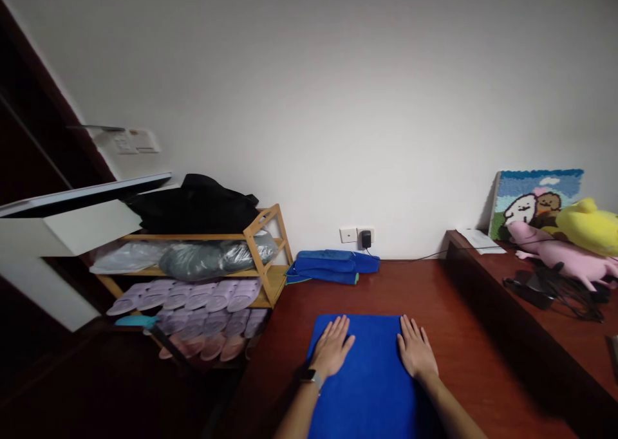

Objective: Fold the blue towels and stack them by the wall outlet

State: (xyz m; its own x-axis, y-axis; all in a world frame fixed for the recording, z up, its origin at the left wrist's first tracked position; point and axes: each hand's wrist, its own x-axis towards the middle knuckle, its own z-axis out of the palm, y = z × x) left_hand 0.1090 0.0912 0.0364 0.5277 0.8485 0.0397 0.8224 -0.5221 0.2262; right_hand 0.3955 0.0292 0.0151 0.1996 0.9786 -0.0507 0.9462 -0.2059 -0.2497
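A plain blue towel (pixel 369 374) lies spread flat on the reddish-brown table (pixel 458 355), its near end running out of the bottom of the view. My left hand (pixel 334 347) rests flat near its far left corner, fingers stretched out, with a watch on the wrist. Near the far right corner my right hand (pixel 416 349) lies palm down, fingers extended, partly over the towel's edge. Farther back, against the wall, sits a pile of folded blue towels (pixel 326 266).
Left of the table, a wooden rack (pixel 265 259) holds slippers (pixel 193 295), bagged items and a black bag (pixel 193 204). Wall sockets (pixel 348 235) hold a black plug. On the raised right-hand surface are a pink plush toy (pixel 562 255), a yellow plush toy (pixel 591 226), cables and a fuzzy picture (pixel 535 194).
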